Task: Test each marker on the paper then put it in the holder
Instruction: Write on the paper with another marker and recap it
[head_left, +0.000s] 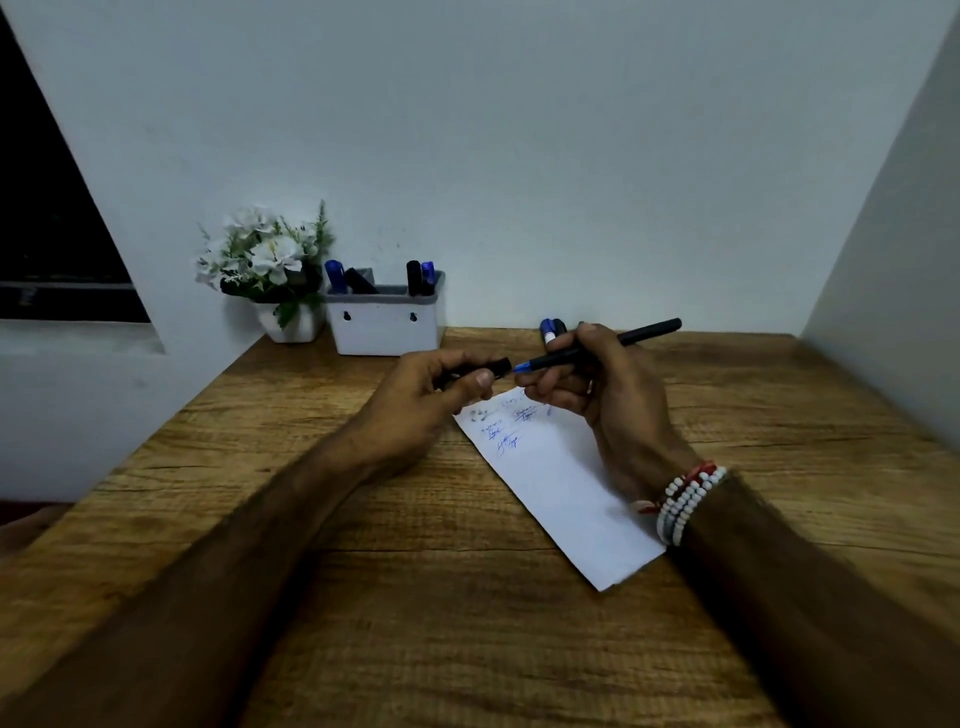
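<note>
At centre frame, above the scribbled paper (561, 499), the right grip (597, 395) clasps an uncapped blue marker (623, 340); the left grip (441, 387) pinches its cap (498, 365). Four markers (414, 278) stand in the holder (387, 332), upper left; a spare marker (550, 328) lies on the desk (363, 597), seemingly untested.

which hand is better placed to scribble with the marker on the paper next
Right, most likely. The right hand grips the marker with its blue tip bare, just above the paper. The left hand holds only the cap.
</note>
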